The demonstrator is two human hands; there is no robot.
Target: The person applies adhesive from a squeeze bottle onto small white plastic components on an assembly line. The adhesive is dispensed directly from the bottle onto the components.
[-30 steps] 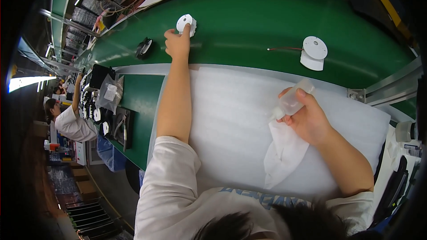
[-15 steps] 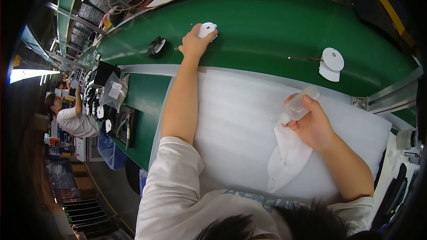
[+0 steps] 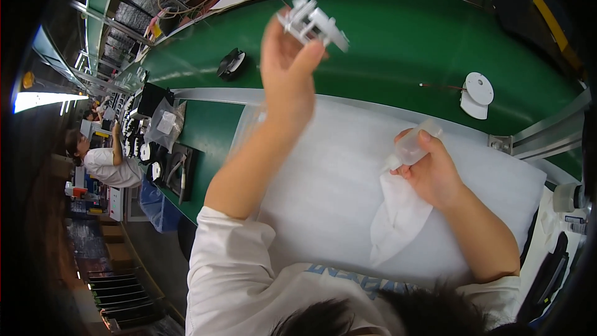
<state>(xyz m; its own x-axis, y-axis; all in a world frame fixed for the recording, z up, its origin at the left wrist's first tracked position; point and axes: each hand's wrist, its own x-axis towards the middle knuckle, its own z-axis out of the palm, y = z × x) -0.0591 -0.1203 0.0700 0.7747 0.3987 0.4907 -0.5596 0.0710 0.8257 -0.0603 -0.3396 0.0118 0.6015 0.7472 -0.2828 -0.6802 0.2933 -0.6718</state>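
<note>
My left hand [image 3: 289, 68] is raised over the green conveyor belt, fingers closed round a white plastic part [image 3: 313, 23]. That part is tilted so its ribbed, open side shows, and it is a little blurred. Above the white sheet, my right hand [image 3: 429, 171] grips a translucent squeeze bottle [image 3: 418, 143], its nozzle pointing down and left. A white cloth [image 3: 401, 218] hangs below the nozzle from the same hand. Further right on the belt lies another white round part [image 3: 479, 90] with a thin red wire; neither hand touches it.
The green belt [image 3: 385, 37] runs across the far side, carrying a black round part [image 3: 232, 64]. White foam sheeting [image 3: 336, 193] covers the bench before me. At left are a clear plastic bag [image 3: 165, 123], a black tray [image 3: 179, 174] and a co-worker [image 3: 109, 162]. A metal frame bracket [image 3: 500, 144] stands right.
My left hand has lifted the white part off the belt and turned it over. The black part and the other white part have shifted right. My right hand has hardly moved.
</note>
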